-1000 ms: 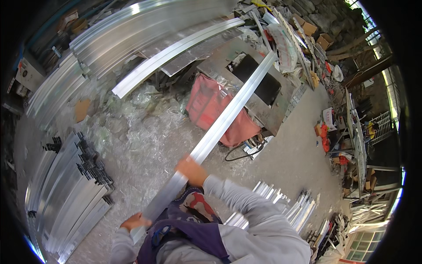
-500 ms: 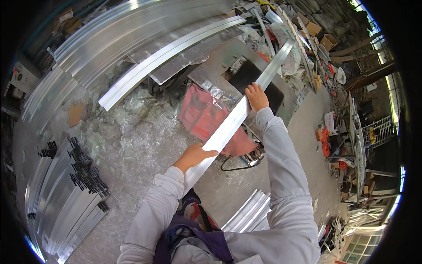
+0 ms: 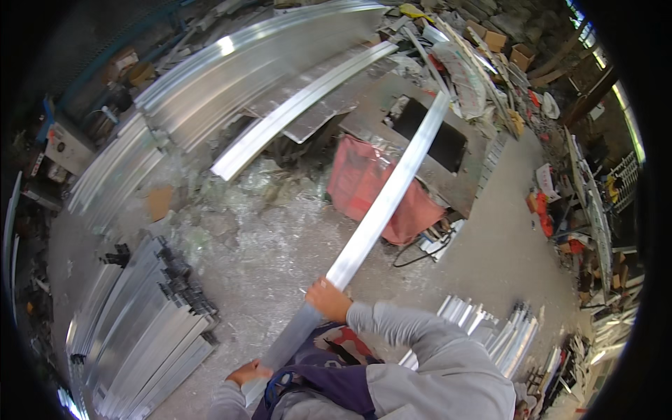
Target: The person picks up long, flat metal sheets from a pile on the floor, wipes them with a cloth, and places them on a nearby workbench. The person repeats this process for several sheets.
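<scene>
A long, flat silver metal profile (image 3: 369, 234) slants from beside my body up to the far right, over a metal-topped bench (image 3: 448, 185) with a dark opening. My right hand (image 3: 329, 299) is closed round it a little ahead of my waist. Lower down, close to my body, my left hand (image 3: 248, 373) grips the same profile near its near end, slightly blurred. A red cloth (image 3: 357, 183) hangs from the bench's near side, partly behind the profile. Another silver profile (image 3: 301, 112) lies across a grey board to the left of the bench.
Stacks of metal profiles (image 3: 143, 336) with dark ends lie on the floor at left. Long bright sheet-like profiles (image 3: 231, 84) spread along the far left. More bundles (image 3: 514, 336) rest at my right. Clear plastic wrap (image 3: 266, 185) covers floor near the bench; cluttered scrap lines the far right.
Both hands have come back toward my body, the right one from far along the profile. The profile has shifted nearer to me, its far end now over the bench. The view has turned slightly.
</scene>
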{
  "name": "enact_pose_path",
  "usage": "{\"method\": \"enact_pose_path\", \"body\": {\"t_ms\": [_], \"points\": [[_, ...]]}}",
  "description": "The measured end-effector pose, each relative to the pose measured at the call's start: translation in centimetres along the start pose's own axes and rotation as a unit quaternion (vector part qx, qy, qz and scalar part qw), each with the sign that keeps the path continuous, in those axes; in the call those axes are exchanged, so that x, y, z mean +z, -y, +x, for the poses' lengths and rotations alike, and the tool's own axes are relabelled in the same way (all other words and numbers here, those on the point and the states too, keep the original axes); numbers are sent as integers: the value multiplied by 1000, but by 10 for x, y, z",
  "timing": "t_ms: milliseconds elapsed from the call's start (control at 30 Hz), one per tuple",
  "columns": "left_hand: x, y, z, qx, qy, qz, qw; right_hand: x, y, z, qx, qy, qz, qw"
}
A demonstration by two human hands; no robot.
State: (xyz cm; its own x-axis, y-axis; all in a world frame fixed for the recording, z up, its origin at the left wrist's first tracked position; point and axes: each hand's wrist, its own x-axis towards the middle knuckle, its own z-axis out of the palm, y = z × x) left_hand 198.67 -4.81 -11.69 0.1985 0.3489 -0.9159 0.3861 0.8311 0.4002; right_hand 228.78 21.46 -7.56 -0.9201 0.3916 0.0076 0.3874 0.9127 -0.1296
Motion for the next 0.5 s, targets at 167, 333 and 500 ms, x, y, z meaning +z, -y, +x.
{"method": "enact_pose_path", "body": {"t_ms": [167, 333, 500], "points": [[-3, 203, -20, -12, 44, -1, 999, -2, 124, 11, -38, -135, 74, 987], [-16, 189, -14, 28, 162, 10, 986, -22, 84, 1, -71, -91, 84, 990], [-56, -57, 15, 78, 220, 69, 970, -81, -82, -24, 26, -143, 36, 989]]}}
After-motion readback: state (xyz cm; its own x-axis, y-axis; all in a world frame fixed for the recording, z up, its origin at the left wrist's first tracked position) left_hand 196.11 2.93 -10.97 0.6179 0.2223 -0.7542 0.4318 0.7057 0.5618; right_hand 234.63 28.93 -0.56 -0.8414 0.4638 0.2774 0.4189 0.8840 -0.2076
